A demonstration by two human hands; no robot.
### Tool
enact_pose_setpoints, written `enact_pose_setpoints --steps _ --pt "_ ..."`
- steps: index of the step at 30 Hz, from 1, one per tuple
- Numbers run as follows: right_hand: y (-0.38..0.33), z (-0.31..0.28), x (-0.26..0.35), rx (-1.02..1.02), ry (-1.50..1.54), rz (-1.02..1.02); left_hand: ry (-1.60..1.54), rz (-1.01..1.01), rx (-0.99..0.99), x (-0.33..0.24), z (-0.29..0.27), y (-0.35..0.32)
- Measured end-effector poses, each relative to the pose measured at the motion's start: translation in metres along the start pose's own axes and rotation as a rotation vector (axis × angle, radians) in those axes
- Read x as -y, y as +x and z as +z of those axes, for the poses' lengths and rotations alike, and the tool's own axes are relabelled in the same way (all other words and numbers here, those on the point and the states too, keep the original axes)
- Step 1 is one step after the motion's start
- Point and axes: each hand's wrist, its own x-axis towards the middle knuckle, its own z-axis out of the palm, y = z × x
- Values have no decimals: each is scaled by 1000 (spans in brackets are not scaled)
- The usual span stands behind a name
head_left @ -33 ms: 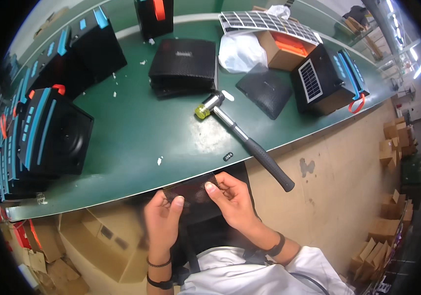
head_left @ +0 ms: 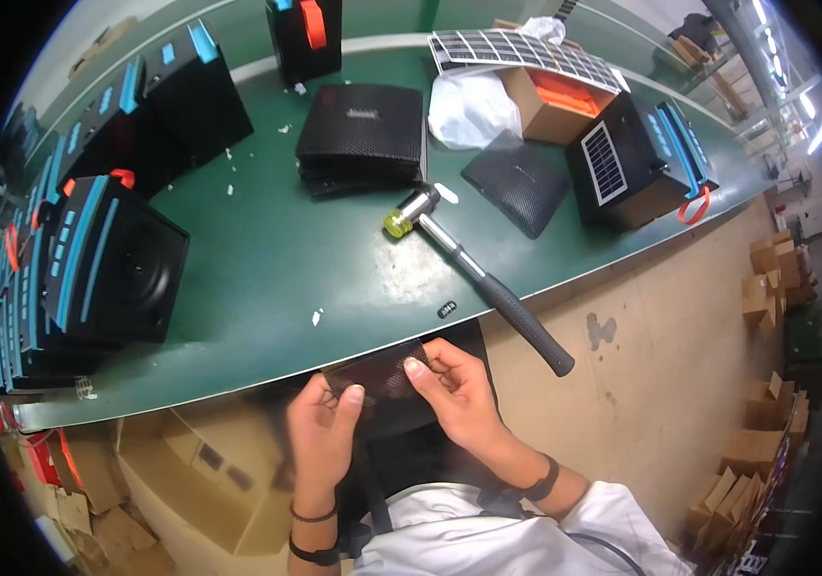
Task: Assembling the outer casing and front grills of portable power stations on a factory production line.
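Observation:
Between my two hands, just off the table's near edge, is a black mesh speaker grille point(head_left: 379, 374), seen nearly edge-on. My left hand point(head_left: 322, 437) pinches its left end, thumb on top. At its right end, my right hand point(head_left: 461, 396) grips with the thumb pressed on the mesh. Beyond them lies a small black oval badge point(head_left: 446, 310). A mallet point(head_left: 459, 254) with a yellow head end rests on the table, its black handle jutting past the edge. Farther back are a stack of black mesh grilles point(head_left: 361, 139) and a single loose grille point(head_left: 518, 184).
Black speaker boxes with blue trim point(head_left: 118, 264) crowd the table's left side. On the right stands a speaker box with a solar panel point(head_left: 636, 158), near a carton of orange parts point(head_left: 559, 101) and a white plastic bag point(head_left: 473, 108). An open cardboard box point(head_left: 200, 480) sits below the table.
The whole view has shifted very slightly, with the table things appearing a little lower. Both hands keep the same hold on the grille.

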Motion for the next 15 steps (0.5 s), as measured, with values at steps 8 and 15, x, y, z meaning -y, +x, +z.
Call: enact_pose_setpoints --steps 8,15 --pt "-18 -6 17 48 62 -5 -21 29 78 -8 4 -9" --pt "-11 0 17 -70 62 40 -89 15 66 4 17 5"
